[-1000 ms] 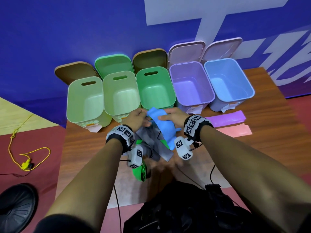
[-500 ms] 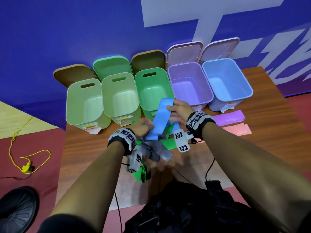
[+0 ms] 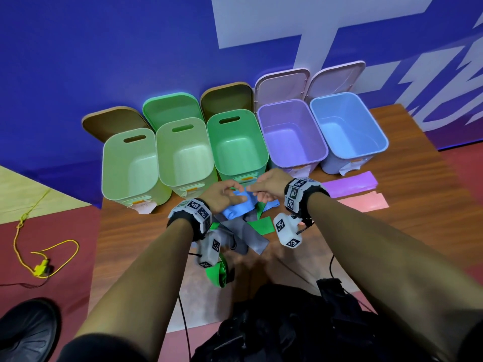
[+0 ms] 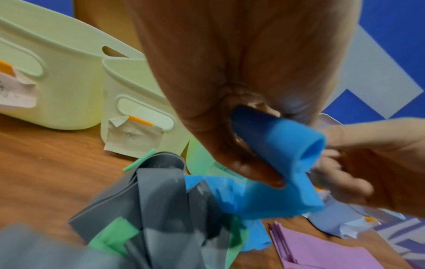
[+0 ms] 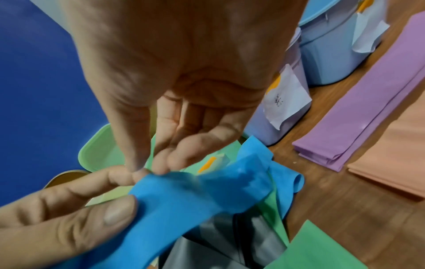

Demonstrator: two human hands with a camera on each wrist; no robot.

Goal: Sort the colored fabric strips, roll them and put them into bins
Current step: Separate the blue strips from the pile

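Head view gives me five open bins (image 3: pixel 236 142) in a row, all empty: three green, one purple, one blue. My left hand (image 3: pixel 222 195) clutches the half-rolled blue strip (image 3: pixel 239 209) above the grey strips (image 3: pixel 251 237); my right hand (image 3: pixel 269 185) pinches its end. Wooden table (image 3: pixel 407 231), blue wall (image 3: pixel 104 48).

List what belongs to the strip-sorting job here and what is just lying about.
Job:
- blue strip, held by left hand and right hand
- grey strips
- green strips
- purple strips
- pink strips
- five open bins, e.g. blue bin

Lying about:
- yellow cord
- black shoe
- black bag
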